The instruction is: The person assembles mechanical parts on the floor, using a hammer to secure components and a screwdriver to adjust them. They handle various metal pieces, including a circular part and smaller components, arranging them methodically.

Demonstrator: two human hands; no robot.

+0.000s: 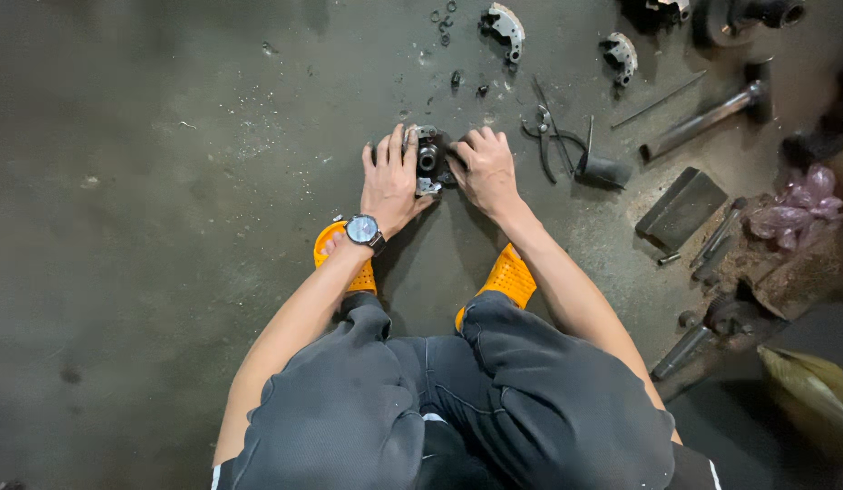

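Down on the floor [167, 181], both hands [391, 181] clasp the small metal part [428, 161] lying between them.

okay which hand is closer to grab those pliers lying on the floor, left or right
Right, probably. The right hand rests on the metal part on the side where the pliers lie. The left hand sits on the far side.
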